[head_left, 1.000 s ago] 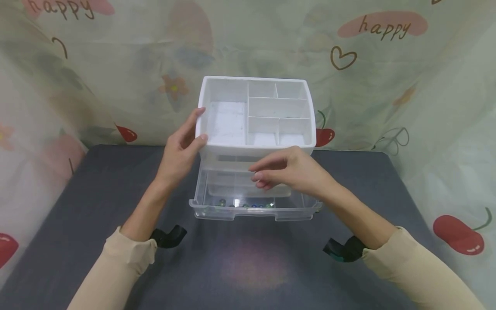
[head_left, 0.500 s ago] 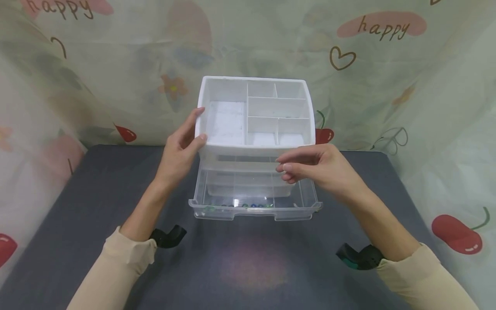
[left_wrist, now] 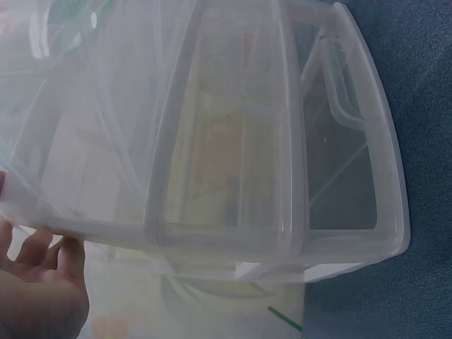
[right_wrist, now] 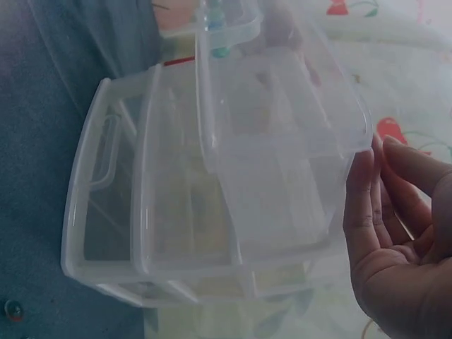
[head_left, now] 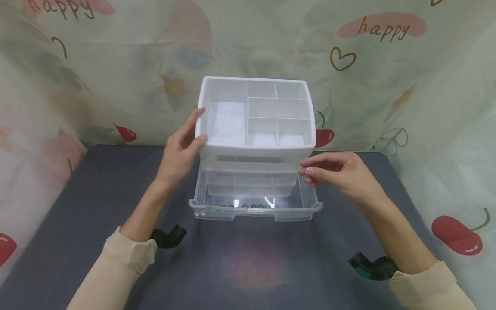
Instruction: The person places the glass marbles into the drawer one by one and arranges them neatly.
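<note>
A white drawer organizer (head_left: 257, 151) with a divided top tray (head_left: 227, 122) stands at the table's far side. Its clear drawer (head_left: 253, 212) is pulled out towards me, with several small glass marbles (head_left: 253, 206) along the front wall. My left hand (head_left: 180, 148) grips the tray's left rim, thumb at the front corner and fingers further back. In the left wrist view those curled fingers (left_wrist: 69, 258) lie against the side. At the drawer's right side hovers my right hand (head_left: 341, 176), fingers loosely bent, nothing visible between them. The right wrist view shows its fingertips (right_wrist: 361, 166) by the drawer's corner.
The organizer stands on a dark grey table (head_left: 252, 267). A single marble (right_wrist: 14, 309) lies on it, in the right wrist view's lower left. A patterned curtain (head_left: 248, 51) hangs close behind and along both sides. Black wrist straps (head_left: 170, 237) show at both sleeves.
My right hand has moved right, from over the drawer's middle to its right side. A greenish marble has shifted left along the drawer's front. The left hand stays on the rim.
</note>
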A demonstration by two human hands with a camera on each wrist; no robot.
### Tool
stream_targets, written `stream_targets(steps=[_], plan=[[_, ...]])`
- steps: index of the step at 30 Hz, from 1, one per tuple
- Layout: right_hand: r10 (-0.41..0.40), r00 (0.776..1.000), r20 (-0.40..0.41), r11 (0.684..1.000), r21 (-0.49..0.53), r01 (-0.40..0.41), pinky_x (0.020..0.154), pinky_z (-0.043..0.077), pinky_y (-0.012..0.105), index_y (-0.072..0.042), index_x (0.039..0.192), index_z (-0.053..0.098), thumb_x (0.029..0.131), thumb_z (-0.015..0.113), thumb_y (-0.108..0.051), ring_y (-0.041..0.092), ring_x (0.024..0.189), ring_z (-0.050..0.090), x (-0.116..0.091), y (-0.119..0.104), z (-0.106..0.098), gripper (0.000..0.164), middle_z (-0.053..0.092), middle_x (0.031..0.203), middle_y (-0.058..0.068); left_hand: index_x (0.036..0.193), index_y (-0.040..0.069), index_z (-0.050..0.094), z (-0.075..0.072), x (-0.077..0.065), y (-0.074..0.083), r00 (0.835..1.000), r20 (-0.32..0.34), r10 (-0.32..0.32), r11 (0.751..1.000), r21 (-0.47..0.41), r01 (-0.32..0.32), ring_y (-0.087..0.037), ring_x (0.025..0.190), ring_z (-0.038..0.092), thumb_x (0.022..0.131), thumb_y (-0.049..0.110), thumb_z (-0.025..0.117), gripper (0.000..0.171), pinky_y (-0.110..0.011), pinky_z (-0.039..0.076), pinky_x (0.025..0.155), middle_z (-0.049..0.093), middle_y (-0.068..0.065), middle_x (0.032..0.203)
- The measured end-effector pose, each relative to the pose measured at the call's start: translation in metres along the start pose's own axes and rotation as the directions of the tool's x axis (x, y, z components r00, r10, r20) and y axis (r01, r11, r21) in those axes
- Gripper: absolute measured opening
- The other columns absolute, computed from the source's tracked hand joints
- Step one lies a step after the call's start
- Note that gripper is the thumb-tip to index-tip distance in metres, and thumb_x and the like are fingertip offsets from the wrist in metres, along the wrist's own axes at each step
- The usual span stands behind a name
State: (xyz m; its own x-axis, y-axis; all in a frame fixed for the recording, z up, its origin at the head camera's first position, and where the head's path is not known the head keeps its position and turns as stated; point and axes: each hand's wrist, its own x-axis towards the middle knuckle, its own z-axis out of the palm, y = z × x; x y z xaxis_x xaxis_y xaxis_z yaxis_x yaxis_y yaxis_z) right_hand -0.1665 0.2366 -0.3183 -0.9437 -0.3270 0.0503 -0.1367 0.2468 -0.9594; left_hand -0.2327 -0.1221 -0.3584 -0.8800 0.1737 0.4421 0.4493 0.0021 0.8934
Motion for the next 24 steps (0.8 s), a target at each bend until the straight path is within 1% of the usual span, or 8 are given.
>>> stream_targets(steps=[2, 6, 11, 16, 21, 24], plan=[[0.010, 1.000, -0.016, 1.000, 0.007, -0.010, 0.078, 0.057, 0.033, 0.004, 0.112, 0.072, 0.091, 0.073, -0.010, 0.025, 0.084, 0.072, -0.003, 0.004, -0.003, 0.025, 0.074, 0.101, 0.013, 0.152, 0.015, 0.043, 0.000, 0.000, 0.000, 1.000, -0.002, -0.001, 1.000, 0.002, 0.001, -0.029, 0.127, 0.050, 0.101, 0.002, 0.054, 0.054, -0.025, 0.046, 0.091, 0.041, -0.012, 0.154], [0.026, 0.999, -0.037, 0.999, 0.028, -0.025, 0.078, 0.056, 0.033, 0.007, 0.114, 0.069, 0.091, 0.072, -0.009, 0.022, 0.084, 0.072, -0.009, 0.014, -0.009, 0.028, 0.075, 0.100, 0.011, 0.152, 0.016, 0.043, 0.001, -0.001, 0.000, 1.000, -0.007, -0.004, 1.000, -0.005, 0.004, -0.029, 0.127, 0.050, 0.101, 0.002, 0.054, 0.054, -0.025, 0.046, 0.091, 0.041, -0.012, 0.154], [0.031, 0.997, -0.069, 0.998, 0.049, -0.028, 0.079, 0.056, 0.031, 0.006, 0.114, 0.070, 0.092, 0.071, -0.007, 0.023, 0.083, 0.071, -0.016, 0.027, -0.016, 0.026, 0.075, 0.100, 0.011, 0.152, 0.015, 0.043, 0.001, 0.001, 0.001, 1.000, -0.008, -0.001, 1.000, -0.015, 0.001, -0.029, 0.130, 0.048, 0.101, 0.001, 0.054, 0.054, -0.025, 0.045, 0.093, 0.040, -0.012, 0.155], [0.034, 0.996, -0.088, 0.999, 0.021, -0.033, 0.080, 0.055, 0.029, 0.005, 0.115, 0.070, 0.092, 0.071, -0.009, 0.022, 0.084, 0.070, -0.020, 0.039, -0.021, 0.027, 0.074, 0.101, 0.010, 0.152, 0.013, 0.043, 0.001, 0.002, 0.002, 1.000, -0.011, 0.007, 1.000, -0.020, -0.008, -0.029, 0.129, 0.048, 0.100, 0.000, 0.054, 0.054, -0.026, 0.045, 0.093, 0.040, -0.011, 0.155], [0.044, 0.995, -0.095, 0.999, 0.001, -0.044, 0.081, 0.054, 0.028, 0.001, 0.115, 0.071, 0.093, 0.070, -0.009, 0.019, 0.086, 0.071, -0.023, 0.055, -0.027, 0.025, 0.074, 0.105, 0.009, 0.152, 0.012, 0.043, 0.001, 0.000, 0.002, 1.000, -0.013, 0.001, 1.000, -0.021, -0.002, -0.027, 0.133, 0.046, 0.100, -0.001, 0.054, 0.054, -0.025, 0.044, 0.094, 0.038, -0.004, 0.157], [0.063, 0.992, -0.110, 0.997, -0.036, -0.067, 0.082, 0.054, 0.027, -0.001, 0.116, 0.072, 0.094, 0.071, -0.013, 0.018, 0.089, 0.071, -0.025, 0.068, -0.030, 0.025, 0.074, 0.107, 0.006, 0.152, 0.012, 0.042, 0.002, -0.001, 0.002, 1.000, -0.014, -0.001, 1.000, -0.025, 0.001, -0.027, 0.134, 0.046, 0.100, -0.001, 0.054, 0.055, -0.025, 0.045, 0.093, 0.038, -0.001, 0.157]])
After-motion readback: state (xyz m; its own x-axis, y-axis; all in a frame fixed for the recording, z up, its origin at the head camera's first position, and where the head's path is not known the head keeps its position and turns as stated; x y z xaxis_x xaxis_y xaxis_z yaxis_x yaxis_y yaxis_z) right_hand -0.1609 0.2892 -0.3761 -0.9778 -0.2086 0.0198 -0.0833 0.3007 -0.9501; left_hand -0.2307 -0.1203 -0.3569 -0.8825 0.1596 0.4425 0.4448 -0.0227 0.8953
